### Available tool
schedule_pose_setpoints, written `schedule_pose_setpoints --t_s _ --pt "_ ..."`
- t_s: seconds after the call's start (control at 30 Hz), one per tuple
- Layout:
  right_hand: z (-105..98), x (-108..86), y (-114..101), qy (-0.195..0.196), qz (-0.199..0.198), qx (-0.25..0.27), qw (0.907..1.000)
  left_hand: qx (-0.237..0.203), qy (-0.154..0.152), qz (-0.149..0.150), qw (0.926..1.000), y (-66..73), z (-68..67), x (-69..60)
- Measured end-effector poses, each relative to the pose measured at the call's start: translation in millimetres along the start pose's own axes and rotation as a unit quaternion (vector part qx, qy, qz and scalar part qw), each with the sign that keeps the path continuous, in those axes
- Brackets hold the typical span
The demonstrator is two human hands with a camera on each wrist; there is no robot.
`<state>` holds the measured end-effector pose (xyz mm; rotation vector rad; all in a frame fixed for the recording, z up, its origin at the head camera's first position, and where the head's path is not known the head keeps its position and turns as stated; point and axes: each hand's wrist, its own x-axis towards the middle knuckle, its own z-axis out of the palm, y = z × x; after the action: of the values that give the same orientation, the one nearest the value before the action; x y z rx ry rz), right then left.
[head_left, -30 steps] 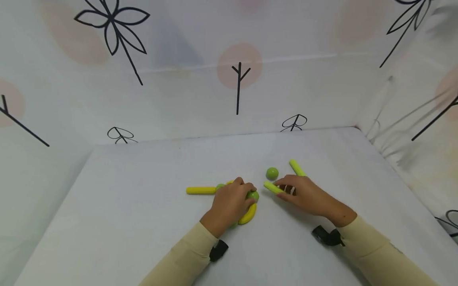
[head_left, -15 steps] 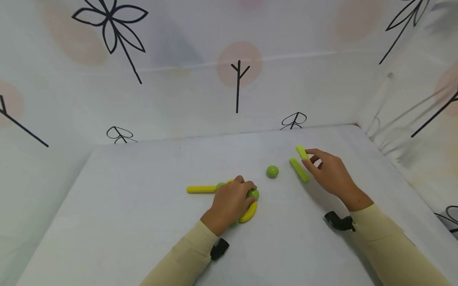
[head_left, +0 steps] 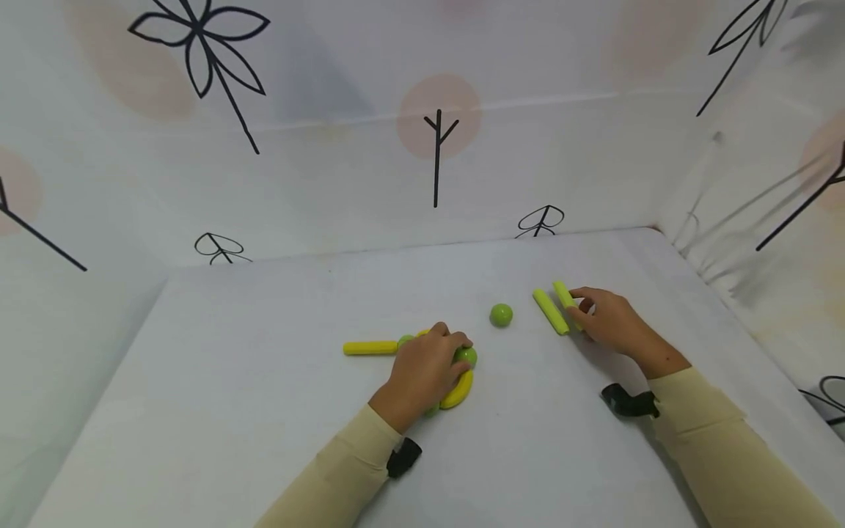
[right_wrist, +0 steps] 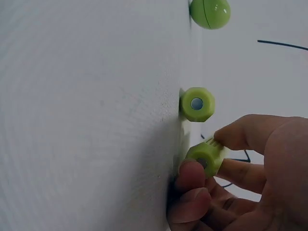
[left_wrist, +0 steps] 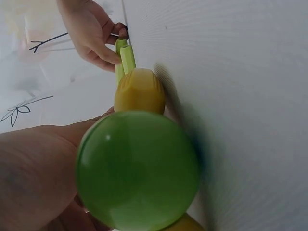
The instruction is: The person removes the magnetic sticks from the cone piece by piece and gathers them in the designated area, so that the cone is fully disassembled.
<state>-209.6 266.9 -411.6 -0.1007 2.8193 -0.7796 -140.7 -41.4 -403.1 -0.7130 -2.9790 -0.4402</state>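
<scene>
My left hand (head_left: 425,375) grips a linked group of toy pieces on the table, its fingertips at a green ball (head_left: 467,357). A curved yellow piece (head_left: 458,391) shows below that ball, and a straight yellow rod (head_left: 370,348) sticks out leftward. The hand hides the group's middle. In the left wrist view a green ball (left_wrist: 137,171) looms large. My right hand (head_left: 610,323) pinches a light green rod (head_left: 563,294) beside a similar green rod (head_left: 551,312) lying on the table. A grey disc (right_wrist: 196,104) shows in the lying rod's end.
A loose green ball (head_left: 502,315) lies between the hands, left of the green rods. The white table (head_left: 198,411) meets patterned cloth walls (head_left: 330,183) at the back and sides. A black wrist device (head_left: 627,402) hangs under the right sleeve.
My right hand carried the light green rod from near the left hand to the right and back, then lowered it beside the other green rod. The left hand keeps its place.
</scene>
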Motion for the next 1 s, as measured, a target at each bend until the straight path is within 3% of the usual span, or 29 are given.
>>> schedule_pose_setpoints --t_s 0.83,0.93,1.0 --pt "3.8 3.3 0.8 0.009 0.001 -0.001 1.0000 0.010 0.010 0.000 0.9999 -1.3 -0.3 1.0" --pt "3.7 1.8 1.2 0.027 0.008 0.003 0.9996 0.010 0.006 0.000 0.9999 -1.4 0.3 0.6" --pt "3.5 -0.3 -0.1 0.062 -0.002 0.012 0.9980 0.011 0.000 0.000 0.9999 -1.7 0.3 0.4"
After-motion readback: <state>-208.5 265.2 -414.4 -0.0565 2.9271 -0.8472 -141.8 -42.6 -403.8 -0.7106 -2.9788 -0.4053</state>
